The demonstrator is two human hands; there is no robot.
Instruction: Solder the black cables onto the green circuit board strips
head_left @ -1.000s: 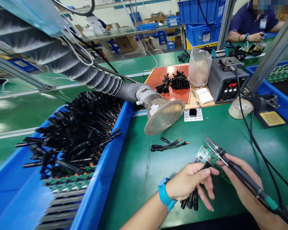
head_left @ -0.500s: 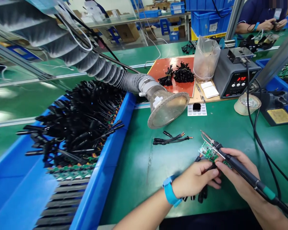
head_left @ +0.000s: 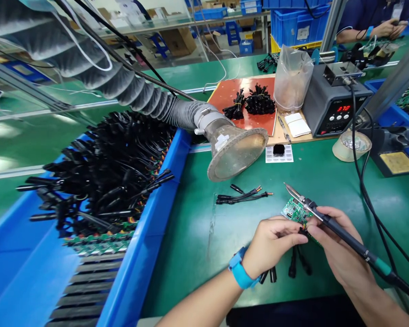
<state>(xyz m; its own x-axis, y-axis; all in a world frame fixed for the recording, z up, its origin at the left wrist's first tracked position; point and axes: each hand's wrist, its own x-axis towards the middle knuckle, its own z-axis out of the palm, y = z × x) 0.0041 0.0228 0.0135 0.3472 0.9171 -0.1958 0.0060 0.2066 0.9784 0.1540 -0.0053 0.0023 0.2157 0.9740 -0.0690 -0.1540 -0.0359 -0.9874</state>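
A soldering iron (head_left: 344,236) lies across my right hand (head_left: 346,259), which is closed round it, its tip pointing up and left. The same hand's thumb and fingertips meet at the edge of a green circuit board (head_left: 292,210). My left hand (head_left: 269,245) pinches a black cable (head_left: 303,230) by its coloured wires, close to the board. Black cable ends (head_left: 292,268) hang below the fingers. Whether the wires are joined to the board is hidden by my fingertips. Several loose black cables (head_left: 241,197) lie on the green mat, further left.
At left stands a blue bin (head_left: 157,218) full of boards with black cables. A fume extractor hood (head_left: 236,152) hangs over the mat. The soldering station (head_left: 341,104), reading 370, a solder-scrap cup (head_left: 351,145) and iron stand (head_left: 395,152) are at right. A person (head_left: 375,22) sits beyond.
My left hand has shifted slightly left and its fingers now pinch the wires beside the board. The hanging cable ends have swung right and show more. The iron stays in my right hand.
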